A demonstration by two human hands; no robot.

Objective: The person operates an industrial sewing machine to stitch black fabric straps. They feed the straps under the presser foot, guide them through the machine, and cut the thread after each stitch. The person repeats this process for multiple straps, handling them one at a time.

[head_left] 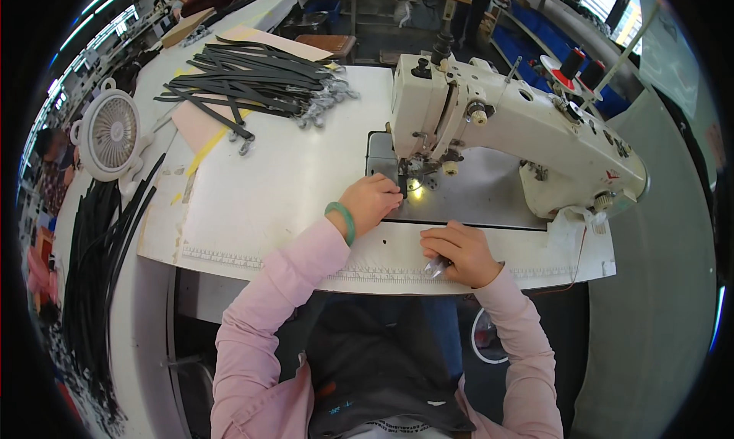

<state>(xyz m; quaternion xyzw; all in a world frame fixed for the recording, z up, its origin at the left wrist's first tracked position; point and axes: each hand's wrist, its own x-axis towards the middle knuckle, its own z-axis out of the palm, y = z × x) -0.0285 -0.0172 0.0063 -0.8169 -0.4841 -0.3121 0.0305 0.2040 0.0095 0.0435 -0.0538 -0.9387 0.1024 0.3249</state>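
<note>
My left hand [368,202], a green bangle on its wrist, has its fingers closed on a short dark piece [403,185], seemingly a strap, beside the needle of a white sewing machine [562,152]. A small lamp lights the metal bed [478,194] just right of my fingertips. Lower right, on the white tabletop [267,202], my right hand [459,252] curls around a small shiny tool [437,266], too small to make out exactly.
A pile of black straps with metal ends [260,79] lies at the back left; more long straps [95,271] hang left, below a white fan [116,133]. Black thread cones [569,64] stand back right. Other people [53,160] appear at the left and back.
</note>
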